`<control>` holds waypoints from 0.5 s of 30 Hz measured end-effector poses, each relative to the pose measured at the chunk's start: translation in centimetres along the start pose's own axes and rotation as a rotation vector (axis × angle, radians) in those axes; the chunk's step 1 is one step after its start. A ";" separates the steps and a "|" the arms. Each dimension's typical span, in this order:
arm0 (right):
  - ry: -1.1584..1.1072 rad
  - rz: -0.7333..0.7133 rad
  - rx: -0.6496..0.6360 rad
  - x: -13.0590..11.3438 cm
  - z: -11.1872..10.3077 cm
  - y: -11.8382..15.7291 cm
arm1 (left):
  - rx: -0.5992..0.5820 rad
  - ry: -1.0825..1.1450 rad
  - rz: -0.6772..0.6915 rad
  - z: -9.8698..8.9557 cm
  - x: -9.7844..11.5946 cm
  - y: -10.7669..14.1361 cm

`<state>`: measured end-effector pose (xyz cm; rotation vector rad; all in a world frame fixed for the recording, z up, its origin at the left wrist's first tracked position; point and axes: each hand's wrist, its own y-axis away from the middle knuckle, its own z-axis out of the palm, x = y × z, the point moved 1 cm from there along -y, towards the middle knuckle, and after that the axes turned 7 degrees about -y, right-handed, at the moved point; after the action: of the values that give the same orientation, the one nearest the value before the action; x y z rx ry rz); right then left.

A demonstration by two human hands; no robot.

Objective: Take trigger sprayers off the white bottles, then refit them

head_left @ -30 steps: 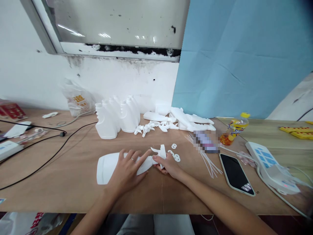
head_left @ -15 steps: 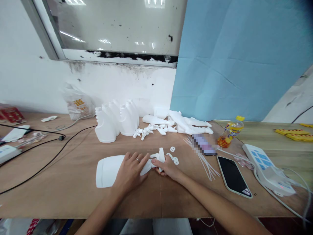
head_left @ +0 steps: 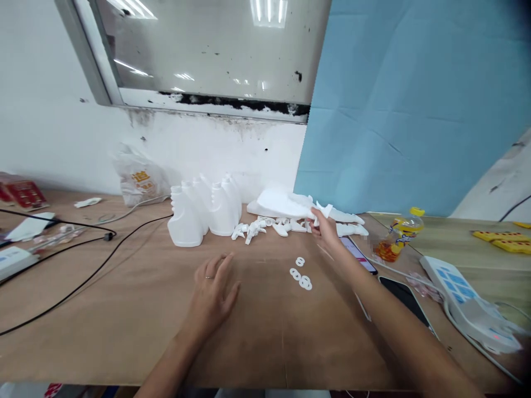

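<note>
My right hand (head_left: 326,228) reaches to the back of the table, its fingers closed round the neck end of a white spray bottle (head_left: 282,203). That bottle lies on its side over other white bottles (head_left: 346,218). My left hand (head_left: 213,290) rests on the brown tabletop with its fingers apart and nothing in it. White trigger heads (head_left: 254,228) lie in a loose row in front of the lying bottles. Several thin white rings (head_left: 305,282) are on the table between my hands. Upright white bottles without tops (head_left: 185,218) stand at the back left.
At the right are a phone (head_left: 404,296), a second phone (head_left: 360,255) partly behind my right forearm, a drink bottle (head_left: 400,235) and a white power strip (head_left: 460,293). Black cables (head_left: 124,243) and a plastic bag (head_left: 140,177) lie at the left.
The white bottle has moved from the front of the table to the back pile, with my right hand on it. My left hand has let go of it. The view has shifted slightly.
</note>
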<state>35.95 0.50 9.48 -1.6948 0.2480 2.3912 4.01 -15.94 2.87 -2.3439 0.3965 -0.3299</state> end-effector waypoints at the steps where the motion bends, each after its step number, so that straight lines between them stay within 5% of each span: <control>1: 0.004 0.044 -0.005 -0.3 0.2 -1.6 | -0.038 0.027 -0.014 0.4 -0.2 0.2; 7: 0.034 0.252 -0.118 -0.4 2.4 -7.6 | -0.218 0.104 -0.042 0.9 -0.4 0.8; 15: 0.115 0.091 -0.131 1.9 3.2 -7.8 | -0.254 0.127 -0.011 0.6 0.3 0.8</control>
<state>34.39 8.95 8.55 -1.9215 0.1933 2.4257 4.31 -16.20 1.87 -2.5812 0.5125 -0.4590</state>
